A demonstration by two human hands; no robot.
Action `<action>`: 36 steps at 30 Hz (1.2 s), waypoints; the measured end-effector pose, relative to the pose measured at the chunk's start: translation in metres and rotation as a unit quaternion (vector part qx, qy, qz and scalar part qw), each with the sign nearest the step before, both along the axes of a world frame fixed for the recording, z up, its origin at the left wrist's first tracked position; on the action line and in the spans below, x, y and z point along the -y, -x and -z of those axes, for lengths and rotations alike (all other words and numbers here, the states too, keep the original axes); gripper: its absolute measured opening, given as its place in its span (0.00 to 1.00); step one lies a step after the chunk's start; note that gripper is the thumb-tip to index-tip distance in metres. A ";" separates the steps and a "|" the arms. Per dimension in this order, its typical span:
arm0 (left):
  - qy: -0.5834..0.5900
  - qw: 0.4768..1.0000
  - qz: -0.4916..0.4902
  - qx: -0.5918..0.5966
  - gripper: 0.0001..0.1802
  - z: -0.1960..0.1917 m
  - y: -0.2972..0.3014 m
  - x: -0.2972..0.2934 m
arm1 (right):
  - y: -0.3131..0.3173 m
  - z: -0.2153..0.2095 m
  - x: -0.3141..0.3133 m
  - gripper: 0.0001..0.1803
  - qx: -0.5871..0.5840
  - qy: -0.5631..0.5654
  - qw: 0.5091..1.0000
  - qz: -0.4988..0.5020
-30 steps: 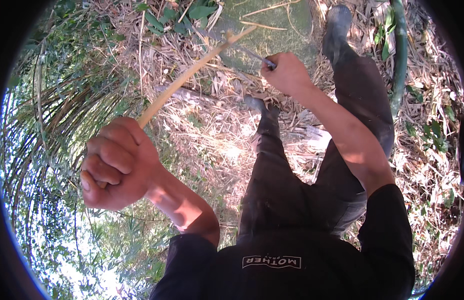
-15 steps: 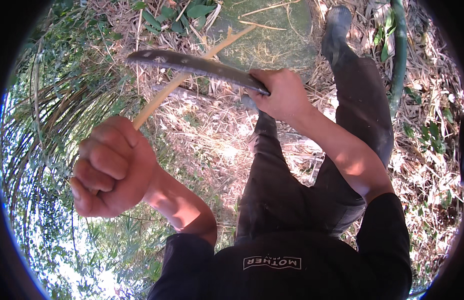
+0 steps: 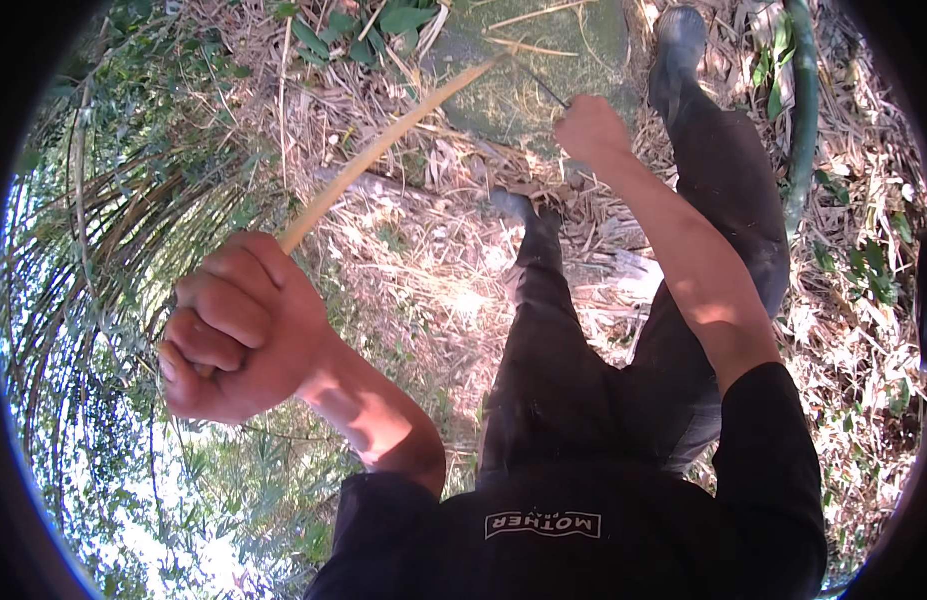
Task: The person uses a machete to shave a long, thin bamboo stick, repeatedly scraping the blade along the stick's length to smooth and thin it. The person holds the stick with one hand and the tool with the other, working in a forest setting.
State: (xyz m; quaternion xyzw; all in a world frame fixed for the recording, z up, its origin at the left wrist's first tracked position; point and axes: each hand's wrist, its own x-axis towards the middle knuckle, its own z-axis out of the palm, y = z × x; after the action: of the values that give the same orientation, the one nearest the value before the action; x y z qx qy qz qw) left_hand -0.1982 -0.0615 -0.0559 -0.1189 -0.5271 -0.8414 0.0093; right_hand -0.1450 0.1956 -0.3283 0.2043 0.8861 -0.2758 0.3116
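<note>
My left hand (image 3: 239, 325) is closed in a fist around a pale, peeled-looking stick (image 3: 384, 142), which slants away up and to the right. My right hand (image 3: 596, 130) is wrapped round the handle of a machete; its dark blade (image 3: 540, 83) shows almost edge-on as a thin line. The blade's far part reaches the stick's far tip, over a greenish, flat stone-like slab (image 3: 574, 50). Whether blade and stick touch, I cannot tell. The machete's handle is hidden inside my fingers.
A boot (image 3: 681, 45) stands right of the slab, another (image 3: 514, 203) nearer in the middle. A thick green stem (image 3: 804, 110) rises at the right. Dry leaves and straw cover the ground; leafy plants and thin drooping stalks (image 3: 114, 230) fill the left.
My right hand has moved away and to the right, taking the machete from across the stick's middle to its far tip. The blade has turned edge-on. My left hand has shifted slightly right.
</note>
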 end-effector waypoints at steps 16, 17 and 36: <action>-0.057 0.986 -0.157 0.030 0.25 0.013 0.011 0.022 | -0.032 -0.001 0.000 0.18 0.098 -0.046 0.993 0.045; -0.043 0.981 -0.189 0.025 0.27 0.015 0.012 0.024 | -0.033 -0.001 0.002 0.18 0.123 -0.046 0.990 0.047; 0.220 0.909 -0.312 0.168 0.07 0.016 -0.082 0.068 | -0.115 -0.037 -0.045 0.24 -0.030 0.024 0.999 -0.021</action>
State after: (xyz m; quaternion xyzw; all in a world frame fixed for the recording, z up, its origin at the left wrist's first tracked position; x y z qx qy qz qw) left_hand -0.1158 -0.1296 -0.0718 0.1961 -0.7029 -0.6655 0.1565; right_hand -0.0298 0.2403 -0.2909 0.1702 0.8921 -0.2966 0.2953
